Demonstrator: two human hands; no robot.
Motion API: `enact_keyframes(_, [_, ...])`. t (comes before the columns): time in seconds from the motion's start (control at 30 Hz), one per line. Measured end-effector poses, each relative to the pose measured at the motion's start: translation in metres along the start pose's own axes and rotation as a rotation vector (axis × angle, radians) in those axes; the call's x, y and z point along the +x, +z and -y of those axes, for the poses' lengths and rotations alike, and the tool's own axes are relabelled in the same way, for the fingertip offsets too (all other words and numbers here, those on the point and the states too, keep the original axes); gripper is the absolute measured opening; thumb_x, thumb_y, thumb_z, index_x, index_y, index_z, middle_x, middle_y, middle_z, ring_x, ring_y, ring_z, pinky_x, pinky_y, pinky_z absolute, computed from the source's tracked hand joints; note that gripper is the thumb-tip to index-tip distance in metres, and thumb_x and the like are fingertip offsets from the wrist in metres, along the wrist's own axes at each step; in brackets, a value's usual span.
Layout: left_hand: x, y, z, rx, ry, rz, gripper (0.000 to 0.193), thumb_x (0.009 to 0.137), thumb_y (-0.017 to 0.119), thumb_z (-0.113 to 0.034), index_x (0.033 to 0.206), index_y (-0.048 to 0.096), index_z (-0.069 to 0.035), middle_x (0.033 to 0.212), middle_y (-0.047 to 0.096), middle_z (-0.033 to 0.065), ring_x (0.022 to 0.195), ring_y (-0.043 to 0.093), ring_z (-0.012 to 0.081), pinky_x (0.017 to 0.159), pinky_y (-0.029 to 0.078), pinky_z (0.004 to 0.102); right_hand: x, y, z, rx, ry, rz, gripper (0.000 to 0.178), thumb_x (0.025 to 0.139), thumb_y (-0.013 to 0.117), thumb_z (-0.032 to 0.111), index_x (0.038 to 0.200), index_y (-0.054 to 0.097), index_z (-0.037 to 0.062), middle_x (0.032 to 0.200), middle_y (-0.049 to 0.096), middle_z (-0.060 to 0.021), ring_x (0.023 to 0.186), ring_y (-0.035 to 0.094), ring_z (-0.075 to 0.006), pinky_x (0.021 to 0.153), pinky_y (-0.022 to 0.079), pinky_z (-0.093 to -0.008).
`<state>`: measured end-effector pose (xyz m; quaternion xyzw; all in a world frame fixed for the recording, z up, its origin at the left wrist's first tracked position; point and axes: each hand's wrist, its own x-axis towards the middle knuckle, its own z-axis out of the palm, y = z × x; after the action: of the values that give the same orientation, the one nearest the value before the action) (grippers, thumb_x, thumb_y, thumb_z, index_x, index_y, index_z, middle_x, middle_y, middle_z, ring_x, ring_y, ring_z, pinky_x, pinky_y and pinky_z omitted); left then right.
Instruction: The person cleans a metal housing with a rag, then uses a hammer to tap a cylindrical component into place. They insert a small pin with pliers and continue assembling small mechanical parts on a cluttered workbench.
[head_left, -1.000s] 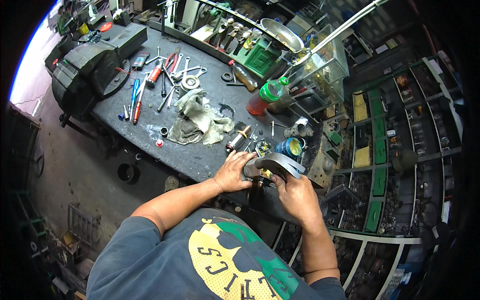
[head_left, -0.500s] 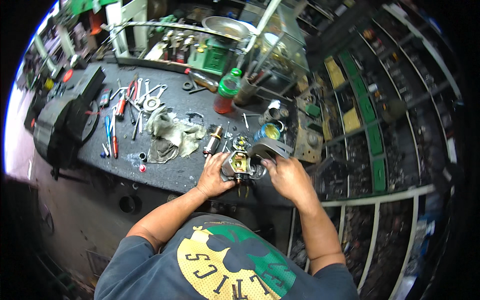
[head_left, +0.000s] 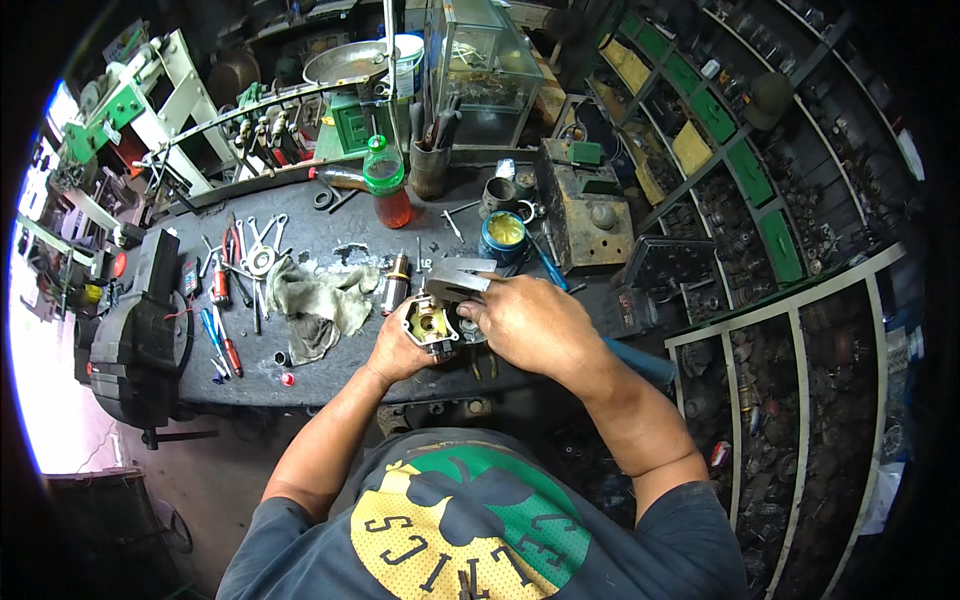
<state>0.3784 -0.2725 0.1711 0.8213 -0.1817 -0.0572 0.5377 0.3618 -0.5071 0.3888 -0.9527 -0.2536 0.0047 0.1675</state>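
My left hand [head_left: 398,346] is wrapped round the left side of a small metal housing [head_left: 428,324], its open end facing up and yellowish inside. My right hand [head_left: 535,322] grips a grey, fork-ended metal tool [head_left: 458,278], which lies across the housing's far right edge. The tool's exact kind cannot be made out. The right fingertips are close to the housing's right side, where a round metal part shows partly hidden. Just beyond my left hand lies a cylindrical motor armature [head_left: 396,284] with a copper-coloured band.
A grey-green rag [head_left: 318,300], wrenches [head_left: 262,258] and screwdrivers [head_left: 225,340] lie to the left. Behind stand a green-capped bottle of red liquid [head_left: 386,190] and an open blue tin [head_left: 503,236] of yellowish grease. A large black machine part [head_left: 135,320] stands far left; parts shelves [head_left: 740,230] rise at right.
The whole view has shifted, with the bench scene appearing further left. My right hand and the grey tool have come closer over the housing. My left hand keeps its hold.
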Motion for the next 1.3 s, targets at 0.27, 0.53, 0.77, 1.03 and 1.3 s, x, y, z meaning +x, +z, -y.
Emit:
enact_keyframes(0.27, [0.011,-0.006,-0.017,0.199,0.126,-0.009,0.071,0.07,0.1,-0.031,0.129,0.069,-0.005,0.117,0.079,0.0098,0.106,0.075,0.0263,0.101,0.06,0.0399,0.006,0.006,-0.025,0.078,0.044,-0.003,0.036,0.106,0.069,0.031,0.094,0.076,-0.002,0.09,0.076,-0.0239,0.088,0.076,-0.0459,0.079,0.062,-0.0558])
enact_keyframes(0.53, [0.077,-0.039,-0.013,-0.622,-0.409,0.128,0.057,0.089,0.094,-0.026,0.135,0.072,-0.003,0.121,0.079,0.0105,0.109,0.073,0.0246,0.101,0.058,0.0428,-0.043,0.02,-0.071,0.385,0.483,-0.131,0.041,0.109,0.069,0.036,0.1,0.071,-0.0035,0.093,0.073,-0.0293,0.091,0.072,-0.0491,0.081,0.055,-0.0531])
enact_keyframes(0.77, [0.093,-0.049,-0.022,-0.665,-0.598,0.198,0.051,0.095,0.088,-0.031,0.132,0.073,0.0,0.121,0.08,0.0146,0.108,0.076,0.0291,0.1,0.06,0.0467,-0.109,0.058,-0.092,0.393,0.638,0.049,0.039,0.109,0.067,0.035,0.106,0.073,-0.0038,0.102,0.074,-0.0336,0.101,0.071,-0.0531,0.089,0.055,-0.058])
enact_keyframes(1.03, [0.084,-0.05,-0.033,-0.653,-0.556,0.195,0.054,0.09,0.09,-0.024,0.136,0.071,-0.002,0.122,0.079,0.012,0.109,0.074,0.0277,0.103,0.057,0.0485,-0.132,0.113,-0.104,0.26,0.802,0.077,0.034,0.105,0.072,0.027,0.126,0.075,0.001,0.116,0.077,-0.0293,0.112,0.071,-0.0514,0.096,0.057,-0.0595])
enact_keyframes(1.3, [0.049,-0.021,-0.052,0.0,-0.203,0.114,0.063,0.078,0.097,-0.03,0.129,0.072,-0.003,0.114,0.08,0.0083,0.104,0.074,0.0219,0.098,0.058,0.039,-0.155,0.207,-0.156,0.001,0.748,-0.117,0.052,0.095,0.083,0.023,0.144,0.072,0.0109,0.117,0.07,-0.018,0.108,0.073,-0.0418,0.091,0.06,-0.0544])
